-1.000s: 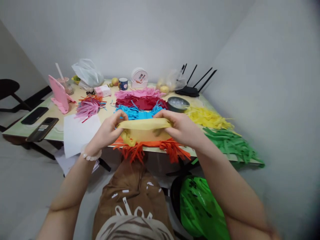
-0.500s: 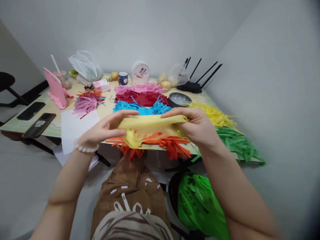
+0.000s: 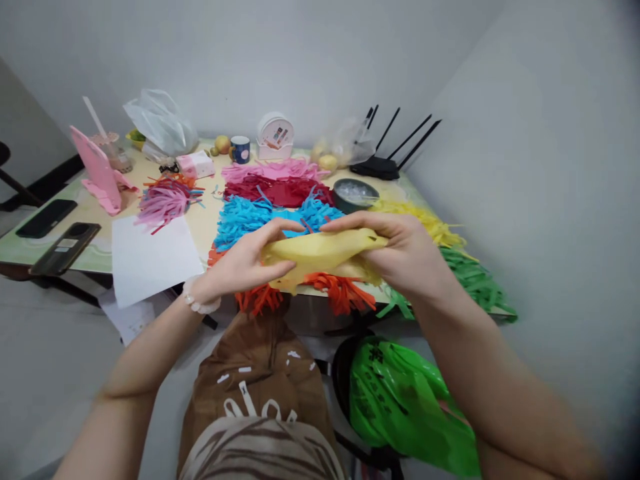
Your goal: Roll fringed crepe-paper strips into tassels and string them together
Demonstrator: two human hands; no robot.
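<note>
A: You have the soft yellow paper sheet at the centre of the frame, raised just above the near table edge and gathered into a long folded bundle. Your left hand pinches its left end, thumb below and fingers over the top. Your right hand is closed around its right end.

B: Judging by what lies around it, you're well into the work. Right beneath the sheet, the orange fringed paper hangs over the edge of the pale table. Above that in the frame come the blue fringed paper, the dark red fringed paper and the pink fringed paper. At the right are the loose yellow strips and the green strips.

A: The sheet in your grip shows no cuts I can see, so I'd say it's at the folding step, with any fringing yet to come. A plain white paper sheet lies untouched at centre left.

B: Some things are hard to read, though. Your fingers hide both ends of the bundle, so I can't count its folds. Your right forearm blurs toward the lower right corner. The crumpled green plastic bag at the bottom is partly behind that arm, and I can't tell what it holds.
</note>
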